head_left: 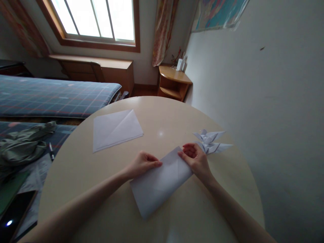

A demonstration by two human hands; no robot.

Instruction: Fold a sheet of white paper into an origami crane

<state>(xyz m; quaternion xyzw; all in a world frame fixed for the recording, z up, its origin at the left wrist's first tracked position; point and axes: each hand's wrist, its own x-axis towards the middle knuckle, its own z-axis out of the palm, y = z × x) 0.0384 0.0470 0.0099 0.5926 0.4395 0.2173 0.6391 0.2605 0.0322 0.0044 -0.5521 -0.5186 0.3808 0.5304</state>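
Observation:
A white sheet of paper [162,184], folded over into a long rectangle, lies slanted near the front of the round table. My left hand [144,164] pinches its upper edge toward the left, thumb on top. At the upper right corner my right hand [196,158] grips the sheet between thumb and curled fingers. A faint crease crosses the paper close to the right hand. Just beyond that hand sit folded paper cranes [209,141] with pointed tips; the hand hides part of them. A stack of white paper [117,130] with a diagonal crease rests at the back left.
The cream round table [162,108] stands against a white wall [286,101] on the right. To the left is a bed with a plaid mattress [55,96]. A phone [19,214], a pen [51,151] and crumpled clothing [24,145] lie beside the table.

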